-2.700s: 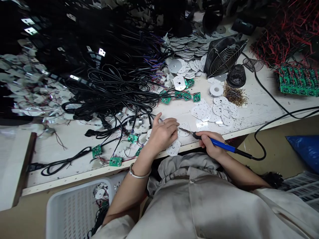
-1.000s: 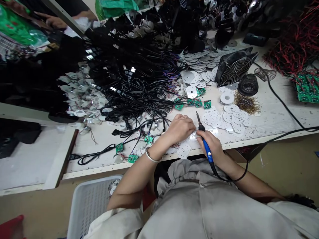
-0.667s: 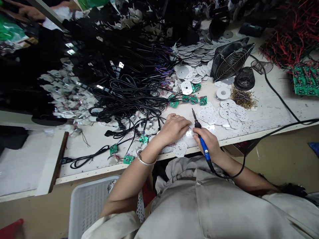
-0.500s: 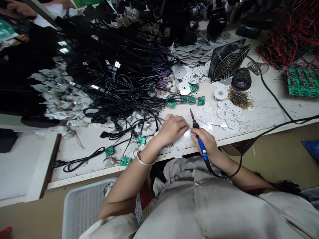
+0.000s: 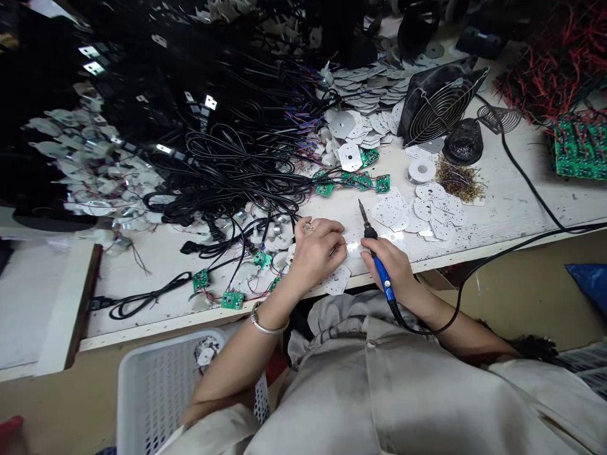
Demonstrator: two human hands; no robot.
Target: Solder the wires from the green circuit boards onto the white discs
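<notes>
**Change from earlier view:** the blue-handled soldering iron (image 5: 382, 278) now tilts steeply up, its thin metal tip (image 5: 364, 218) pointing away from the person and off the work. Earlier it lay low, tip at the plate.

**Right hand (image 5: 386, 268):** fingers and thumb pinch the iron's handle, pen-style.

**Left hand (image 5: 315, 253):** fingers curled inward, tips toward the plate; whether they pinch it cannot be told.

**Work piece:** a small perforated silver metal plate (image 5: 353, 248) lies between the hands, partly hidden by them, on the table.

**Edges:** the white-painted table's front edge (image 5: 190, 322) runs just below both wrists.

**Nearby, left:** tangled black power cords (image 5: 237, 170) and small green circuit boards (image 5: 232, 300) crowd close to the left hand.

**Nearby, right:** scattered white perforated discs (image 5: 393, 212) lie just beyond the right hand. Further off stand a white solder spool (image 5: 421, 169) and a heap of brass tip-cleaning wool (image 5: 458, 179).
</notes>
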